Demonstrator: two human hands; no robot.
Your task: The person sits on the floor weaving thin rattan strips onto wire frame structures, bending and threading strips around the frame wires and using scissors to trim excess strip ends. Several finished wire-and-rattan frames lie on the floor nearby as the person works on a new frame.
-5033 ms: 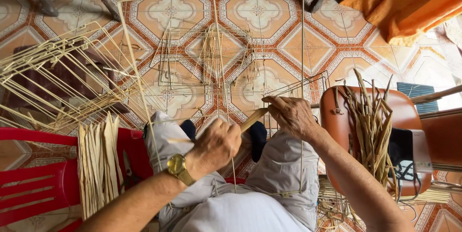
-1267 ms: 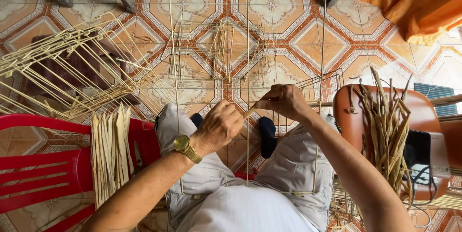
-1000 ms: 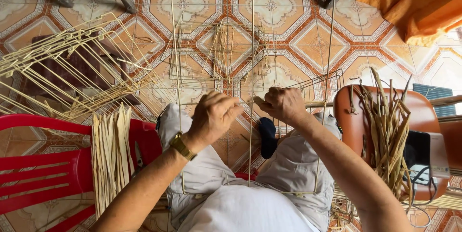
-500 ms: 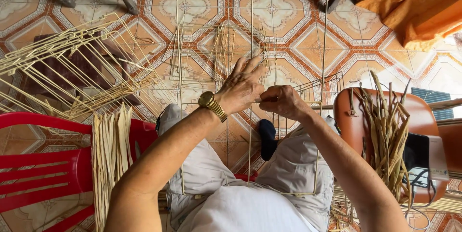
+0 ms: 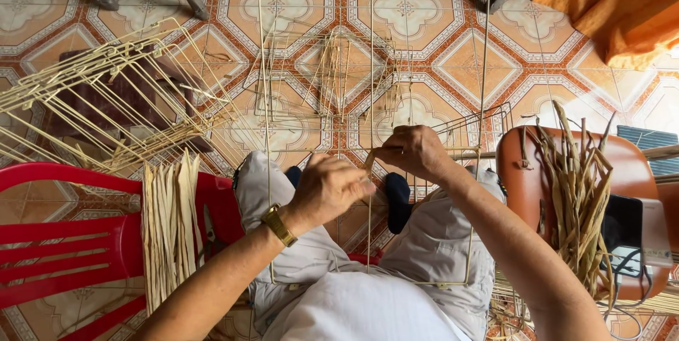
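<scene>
The right hand is closed, pinching a pale fibre strip against the middle upright of a thin wire frame that stands over the person's lap, and the left hand sits half curled just beside it, fingertips at the same rod; whether it grips the strip I cannot tell. The likely trouble is the strip slipping or splitting if pulled hard against the rod, or the light frame twisting, since only the knees and these hands steady it. A loose bundle of flat strips drapes over a red plastic chair and could slide to the tiled floor. No packages, labels or signs show; a dark phone lies on the brown chair beside dried stalks.
</scene>
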